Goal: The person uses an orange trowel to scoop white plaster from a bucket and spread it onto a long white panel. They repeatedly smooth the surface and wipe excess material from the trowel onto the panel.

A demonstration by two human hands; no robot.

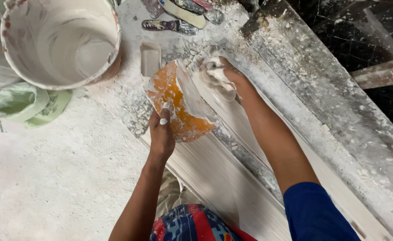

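My left hand [161,133] grips the near rim of an orange bowl [172,96] that is tilted on its side and smeared with white plaster. Coated in wet white plaster, my right hand [219,76] presses down at the far end of a long white plaster moulding [219,178], just right of the bowl. That moulding runs diagonally from the bowl toward the lower right, and my right forearm lies over it.
A large plaster-stained bucket [60,42] stands at the upper left with a green sack [29,105] beside it. A small white rectangular tray [150,58] and several plaster-caked tools [178,18] lie beyond the bowl. A dusty board [330,93] borders the moulding on the right.
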